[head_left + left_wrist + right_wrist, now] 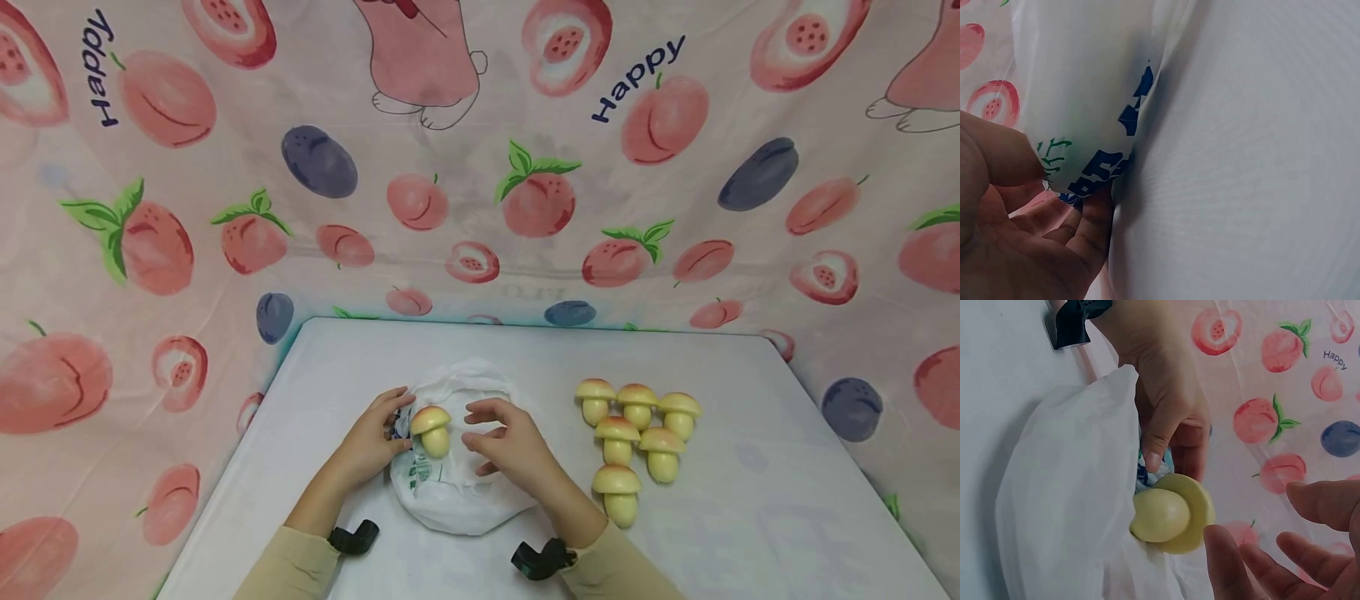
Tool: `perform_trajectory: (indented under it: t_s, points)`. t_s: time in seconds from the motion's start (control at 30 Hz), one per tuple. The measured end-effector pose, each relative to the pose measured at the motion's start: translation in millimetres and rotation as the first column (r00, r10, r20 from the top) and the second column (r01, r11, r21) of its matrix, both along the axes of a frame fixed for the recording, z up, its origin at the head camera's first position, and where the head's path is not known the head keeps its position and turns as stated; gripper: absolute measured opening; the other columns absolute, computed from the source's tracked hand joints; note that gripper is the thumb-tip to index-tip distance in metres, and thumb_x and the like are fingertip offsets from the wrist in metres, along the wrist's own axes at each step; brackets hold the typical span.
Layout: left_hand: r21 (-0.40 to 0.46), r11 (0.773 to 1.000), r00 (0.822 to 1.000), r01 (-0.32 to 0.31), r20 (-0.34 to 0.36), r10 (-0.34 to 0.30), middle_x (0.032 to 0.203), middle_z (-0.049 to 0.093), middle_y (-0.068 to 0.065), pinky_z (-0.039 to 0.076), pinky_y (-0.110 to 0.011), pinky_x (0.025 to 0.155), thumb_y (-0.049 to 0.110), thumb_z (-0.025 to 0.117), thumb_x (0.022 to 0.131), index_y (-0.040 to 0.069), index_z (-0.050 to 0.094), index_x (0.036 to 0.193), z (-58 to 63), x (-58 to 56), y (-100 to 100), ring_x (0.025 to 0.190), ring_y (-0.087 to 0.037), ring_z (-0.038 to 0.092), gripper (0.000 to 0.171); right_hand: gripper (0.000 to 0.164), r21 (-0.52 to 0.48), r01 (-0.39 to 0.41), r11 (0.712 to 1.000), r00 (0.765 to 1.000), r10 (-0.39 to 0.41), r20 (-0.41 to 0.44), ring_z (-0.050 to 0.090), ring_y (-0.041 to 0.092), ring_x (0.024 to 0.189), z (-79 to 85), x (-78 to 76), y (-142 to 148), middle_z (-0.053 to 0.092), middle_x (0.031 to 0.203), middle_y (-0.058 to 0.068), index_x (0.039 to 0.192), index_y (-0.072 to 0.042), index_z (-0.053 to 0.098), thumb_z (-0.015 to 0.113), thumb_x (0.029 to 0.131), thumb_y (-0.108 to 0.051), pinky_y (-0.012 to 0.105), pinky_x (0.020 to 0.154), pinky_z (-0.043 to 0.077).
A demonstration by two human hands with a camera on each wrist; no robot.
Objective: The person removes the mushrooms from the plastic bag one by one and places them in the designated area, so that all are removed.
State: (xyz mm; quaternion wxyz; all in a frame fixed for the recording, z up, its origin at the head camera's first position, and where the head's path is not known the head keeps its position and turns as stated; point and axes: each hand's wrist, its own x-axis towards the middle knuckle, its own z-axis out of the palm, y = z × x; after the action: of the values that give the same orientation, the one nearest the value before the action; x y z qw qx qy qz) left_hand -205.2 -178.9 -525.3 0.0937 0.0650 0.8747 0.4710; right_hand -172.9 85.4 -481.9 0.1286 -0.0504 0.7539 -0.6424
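A white plastic bag [480, 500] with green and blue print lies spread on the table. One toy mushroom [431, 432], yellow with an orange-tinged cap, sits in its mouth on the left side. My left hand [372, 437] grips the bag's left edge between thumb and fingers; the left wrist view shows the printed plastic [1100, 165] between them. To the right of that mushroom, over the bag, my right hand [513, 437] holds nothing, its fingers spread and slightly bent. In the right wrist view its fingertips come close to the mushroom's cap [1200, 515].
Several more toy mushrooms [617, 442] stand grouped on the table right of the bag, close to my right forearm. The white table [750, 517] ends at the back against a pink fruit-print cloth [465, 150]. Black camera mounts [536, 560] sit on both wrists.
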Motion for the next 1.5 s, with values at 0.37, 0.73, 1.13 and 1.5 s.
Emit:
perform_trajectory:
  t_s: [0.37, 0.73, 1.13, 1.5]
  points:
    - [-0.011, 1.000, 1.000, -0.005, -0.007, 0.005, 0.177, 0.032, -0.003, 0.047, -0.059, 0.121, -0.007, 0.075, 0.092, 0.015, 0.053, 0.159, 1.5, -0.4, 0, 0.152, -0.042, 0.047, 0.073, 0.047, 0.029, 0.008, 1.000, 1.000, -0.008, -0.011, 0.078, 0.031, 0.093, -7.8, -9.9, -15, 0.068, 0.135, 0.023, 0.140, -0.003, 0.065, 0.079, 0.096, -0.012, 0.037, 0.059, 0.066]
    - [-0.005, 1.000, 1.000, 0.001, 0.002, -0.001, 0.178, 0.031, -0.004, 0.046, -0.059, 0.122, -0.007, 0.075, 0.093, 0.014, 0.052, 0.159, 1.8, 0.6, 0, 0.154, -0.044, 0.045, 0.073, 0.051, 0.054, 0.011, 0.998, 1.000, -0.011, -0.001, 0.075, 0.032, 0.088, -16.3, -19.6, -23, 0.067, 0.139, 0.022, 0.142, -0.003, 0.063, 0.081, 0.095, -0.013, 0.036, 0.057, 0.065]
    - [-0.016, 1.000, 1.000, 0.002, 0.001, -0.002, 0.177, 0.031, -0.003, 0.047, -0.060, 0.121, -0.005, 0.075, 0.094, 0.015, 0.052, 0.160, 1.0, 0.9, 0, 0.153, -0.043, 0.046, 0.073, 0.053, 0.104, -0.002, 0.995, 1.000, 0.000, 0.026, 0.071, 0.020, 0.086, -20.7, -26.2, -34, 0.067, 0.138, 0.018, 0.141, -0.005, 0.064, 0.082, 0.093, -0.014, 0.036, 0.057, 0.065]
    - [-0.018, 1.000, 1.000, 0.011, -0.003, -0.011, 0.177, 0.031, -0.003, 0.047, -0.059, 0.120, -0.005, 0.074, 0.094, 0.015, 0.052, 0.160, 1.7, 0.8, 0, 0.152, -0.043, 0.047, 0.072, 0.053, 0.154, -0.010, 0.988, 1.000, 0.005, 0.030, 0.070, 0.022, 0.096, -26.2, -32.1, -42, 0.068, 0.138, 0.016, 0.139, -0.009, 0.065, 0.086, 0.092, -0.019, 0.033, 0.056, 0.064]
